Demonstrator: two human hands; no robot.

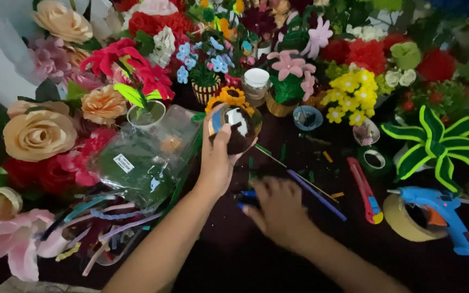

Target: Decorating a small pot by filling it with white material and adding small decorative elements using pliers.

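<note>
My left hand is raised over the dark table and grips a small round pot with a brown, white and blue pattern. A little orange sunflower sticks up out of the pot. My right hand lies low on the table just below and to the right, its fingers curled over a small blue-handled tool that is mostly hidden. Thin purple and tan sticks lie beside that hand.
Handmade flowers crowd the left and back. A clear bag of green material and loose pipe cleaners lie left. On the right are a red utility knife, green tape, a masking tape roll, a blue glue gun and a striped green plant.
</note>
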